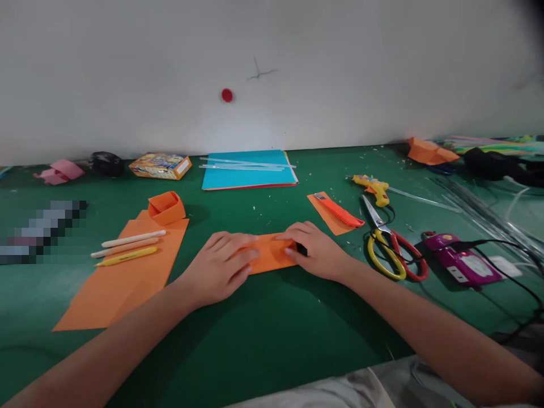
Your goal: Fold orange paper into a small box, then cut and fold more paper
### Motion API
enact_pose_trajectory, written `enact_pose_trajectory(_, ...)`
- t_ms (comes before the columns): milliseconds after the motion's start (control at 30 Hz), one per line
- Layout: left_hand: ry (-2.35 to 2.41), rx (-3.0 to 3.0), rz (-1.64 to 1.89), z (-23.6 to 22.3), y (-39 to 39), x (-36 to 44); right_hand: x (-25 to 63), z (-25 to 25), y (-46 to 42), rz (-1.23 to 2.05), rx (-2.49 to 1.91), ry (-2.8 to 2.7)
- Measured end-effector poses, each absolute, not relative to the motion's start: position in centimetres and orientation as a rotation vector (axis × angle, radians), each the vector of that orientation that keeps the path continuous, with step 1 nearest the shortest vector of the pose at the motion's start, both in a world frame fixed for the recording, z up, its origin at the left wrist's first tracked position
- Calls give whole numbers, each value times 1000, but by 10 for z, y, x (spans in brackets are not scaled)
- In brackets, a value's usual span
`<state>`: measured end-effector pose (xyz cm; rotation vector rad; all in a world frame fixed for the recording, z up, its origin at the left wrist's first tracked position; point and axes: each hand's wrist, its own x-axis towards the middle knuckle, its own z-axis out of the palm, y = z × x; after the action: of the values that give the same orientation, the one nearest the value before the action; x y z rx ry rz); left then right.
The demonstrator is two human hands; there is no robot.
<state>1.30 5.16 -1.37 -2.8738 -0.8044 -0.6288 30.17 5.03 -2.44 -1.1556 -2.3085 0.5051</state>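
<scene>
A strip of folded orange paper (pixel 272 253) lies on the green tabletop in front of me, between my two hands. My left hand (pixel 224 265) grips its left end, with the fingers over the top and the thumb along the near side. At the other end my right hand (pixel 317 249) curls its fingers and thumb round the paper, where a dark gap shows under the raised edge. Behind my right hand, an orange box cutter (pixel 340 210) rests on a small orange paper piece (pixel 325 199).
Orange sheets (pixel 127 289) at left carry several pens (pixel 131 256) and a folded orange paper ring (pixel 166 208). Blue paper (pixel 244 177) with clear glue sticks lies behind. At right are scissors (pixel 385 243), a yellow glue gun (pixel 372 187) and a purple power strip (pixel 463 260) with cables.
</scene>
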Motion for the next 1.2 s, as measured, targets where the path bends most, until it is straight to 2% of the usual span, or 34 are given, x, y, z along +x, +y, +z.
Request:
enact_pose_trajectory(300,-392,-2936,-585,-12,44,19,303,-27,52,429,-1278,-2361)
enact_pose_trajectory(567,-562,-3061,-382,-11,45,21,304,-28,53,418,-1385,-2371)
enact_pose_trajectory(1200,-695,-3056,-293,-19,45,17,302,-34,57,323,-1361,-2301)
